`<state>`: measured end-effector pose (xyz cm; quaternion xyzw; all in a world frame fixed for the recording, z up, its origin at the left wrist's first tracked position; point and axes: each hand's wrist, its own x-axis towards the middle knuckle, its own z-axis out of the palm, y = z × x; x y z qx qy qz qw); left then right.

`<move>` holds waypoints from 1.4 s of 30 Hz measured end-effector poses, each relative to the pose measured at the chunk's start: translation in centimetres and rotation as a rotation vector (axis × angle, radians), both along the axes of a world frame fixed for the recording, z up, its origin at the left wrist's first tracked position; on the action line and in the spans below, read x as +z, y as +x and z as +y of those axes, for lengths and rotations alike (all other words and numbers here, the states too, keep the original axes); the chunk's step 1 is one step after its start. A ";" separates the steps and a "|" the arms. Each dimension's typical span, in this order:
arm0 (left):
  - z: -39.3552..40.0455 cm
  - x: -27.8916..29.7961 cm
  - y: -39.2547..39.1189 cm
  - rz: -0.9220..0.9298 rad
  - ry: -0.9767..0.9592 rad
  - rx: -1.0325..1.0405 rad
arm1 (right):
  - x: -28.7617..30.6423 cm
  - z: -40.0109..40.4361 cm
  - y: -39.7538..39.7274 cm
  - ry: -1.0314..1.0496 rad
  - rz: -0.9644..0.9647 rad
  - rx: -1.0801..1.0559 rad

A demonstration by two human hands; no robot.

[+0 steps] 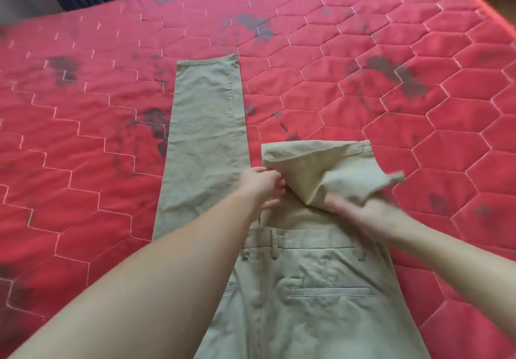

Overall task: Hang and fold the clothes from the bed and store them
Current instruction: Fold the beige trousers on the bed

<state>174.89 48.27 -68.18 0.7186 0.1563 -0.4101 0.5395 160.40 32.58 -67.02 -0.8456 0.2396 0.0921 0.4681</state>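
Trousers leg apparently pinched between left fingers

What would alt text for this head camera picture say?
Two bare hands fold khaki trousers on a red quilted mattress: the left hand pinches the cloth, the right hand grips the folded-back leg; the other leg lies straight.

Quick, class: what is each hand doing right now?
Left hand: pinches the khaki trousers at the folded leg's edge.
Right hand: grips the folded-back leg.
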 end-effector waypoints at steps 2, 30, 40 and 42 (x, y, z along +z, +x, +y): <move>-0.2 0.8 -0.4 -0.003 0.007 0.015 | 0.6 -0.4 1.3 0.202 -0.117 -0.384; 7.9 0.6 -15.2 0.135 -0.062 -0.347 | -0.8 5.4 -14.2 0.058 0.040 -0.400; 9.8 1.7 -19.4 -0.279 0.478 -0.968 | -0.4 6.1 -19.0 -0.414 0.530 0.027; 10.1 2.1 -19.2 -0.501 0.619 -1.059 | 0.7 6.5 -17.6 -0.622 0.457 0.014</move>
